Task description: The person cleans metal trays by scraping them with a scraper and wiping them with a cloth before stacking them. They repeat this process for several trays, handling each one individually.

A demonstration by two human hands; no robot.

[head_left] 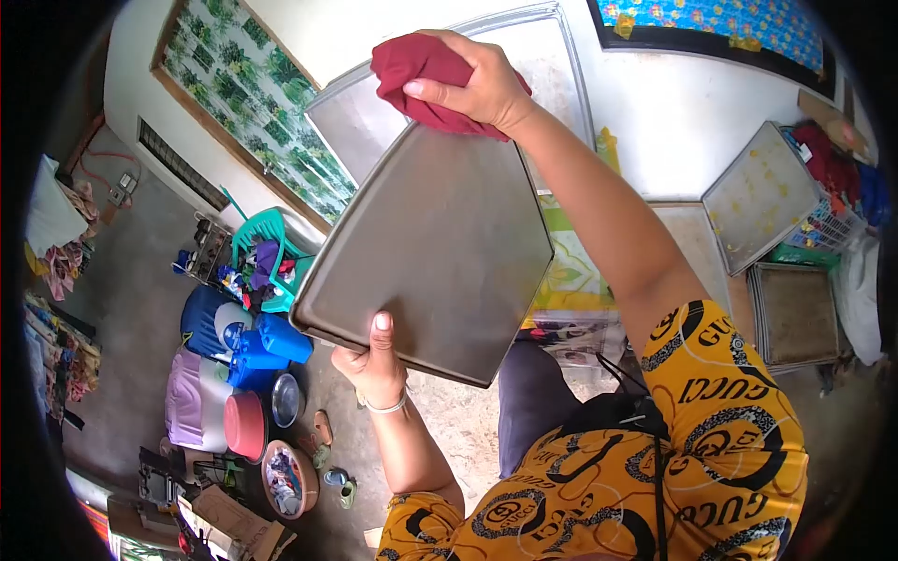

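Note:
A dark metal baking tray [440, 252] is held up tilted in front of me. My left hand [376, 366] grips its lower left edge, thumb on the face and fingers behind it. A bunched dark red cloth [423, 77] lies over the tray's top corner. My right hand [482, 86] is closed around this cloth, pressing it against the rim. The fingers of the right hand are partly hidden in the folds. Behind the held tray, larger pale trays [552, 65] lean by the white wall.
At the right stand another tray [762, 196] with yellowish spots and a stack of trays [795, 313]. A green chair [271, 248] heaped with clothes, blue containers [267, 351], a red basin [245, 423] and a laundry-filled tub [288, 479] are at the left. Slippers [348, 494] lie on the floor.

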